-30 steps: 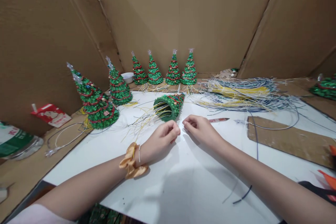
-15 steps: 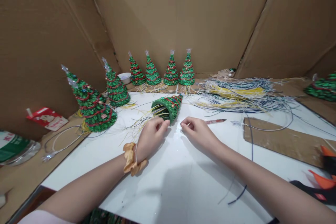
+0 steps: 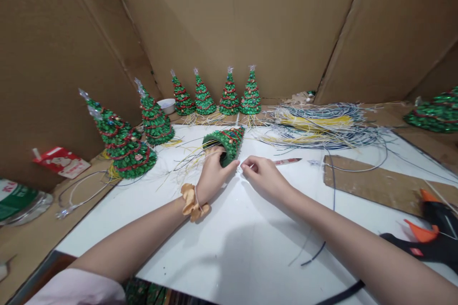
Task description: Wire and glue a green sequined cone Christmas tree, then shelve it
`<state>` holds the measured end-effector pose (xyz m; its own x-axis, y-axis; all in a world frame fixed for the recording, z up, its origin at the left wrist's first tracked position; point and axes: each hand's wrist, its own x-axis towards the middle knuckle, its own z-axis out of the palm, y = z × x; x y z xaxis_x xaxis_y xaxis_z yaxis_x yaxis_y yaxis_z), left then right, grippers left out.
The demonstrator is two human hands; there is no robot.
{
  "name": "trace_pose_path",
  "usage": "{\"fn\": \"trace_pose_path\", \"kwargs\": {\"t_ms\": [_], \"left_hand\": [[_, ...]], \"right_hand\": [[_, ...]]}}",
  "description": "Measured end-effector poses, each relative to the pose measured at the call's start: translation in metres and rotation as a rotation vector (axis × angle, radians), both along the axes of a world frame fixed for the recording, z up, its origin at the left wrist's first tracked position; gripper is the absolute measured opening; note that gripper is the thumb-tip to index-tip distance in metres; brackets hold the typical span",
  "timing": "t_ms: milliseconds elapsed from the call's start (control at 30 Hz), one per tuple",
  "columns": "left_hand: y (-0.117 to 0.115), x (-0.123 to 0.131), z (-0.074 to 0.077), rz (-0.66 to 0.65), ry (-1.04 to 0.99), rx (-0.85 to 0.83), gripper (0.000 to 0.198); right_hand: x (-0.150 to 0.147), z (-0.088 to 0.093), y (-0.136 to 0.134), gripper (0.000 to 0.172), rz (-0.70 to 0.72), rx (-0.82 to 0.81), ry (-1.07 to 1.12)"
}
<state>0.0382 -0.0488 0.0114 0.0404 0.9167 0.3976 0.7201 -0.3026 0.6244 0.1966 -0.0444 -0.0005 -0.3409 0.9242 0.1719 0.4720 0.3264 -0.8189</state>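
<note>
A small green Christmas tree (image 3: 233, 142) with red garland lies on its side, its hollow base facing me. My left hand (image 3: 213, 174) grips it at the base, fingers inside the opening and thumb stretched along the outside. Thin yellow and dark wires (image 3: 186, 158) trail out of the hollow to the left. Close to the left thumb, my right hand (image 3: 266, 176) is closed in a pinch beside the tree; whatever sits between its fingertips is too small to make out. A red-brown pen-like stick (image 3: 289, 161) lies just behind the right hand.
Several finished trees (image 3: 229, 97) stand along the back and left. Wire bundles (image 3: 318, 126) spread at the back right. A cardboard piece (image 3: 372, 183) and a black-and-orange glue gun (image 3: 418, 248) lie right. Left are a red carton (image 3: 62, 162) and a bottle (image 3: 23, 202).
My left hand has pushed its fingers into the tree's hollow base, and its thumb has come closer to my right fingertips. The whole view has shifted slightly.
</note>
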Motion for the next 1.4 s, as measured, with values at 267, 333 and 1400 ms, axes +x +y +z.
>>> {"fn": "trace_pose_path", "kwargs": {"t_ms": [267,333,1400], "left_hand": [[0.007,-0.007,0.011,-0.061,-0.182,-0.081,0.018],[0.009,-0.011,0.015,-0.089,-0.275,-0.115,0.020],[-0.010,-0.028,0.022,-0.392,-0.866,-0.466,0.036]], "right_hand": [[0.001,-0.001,0.002,0.017,-0.001,0.021,0.009],[0.001,-0.002,0.003,0.017,-0.004,0.021,0.014],[0.005,0.017,0.009,0.048,-0.352,-0.304,0.744]]}}
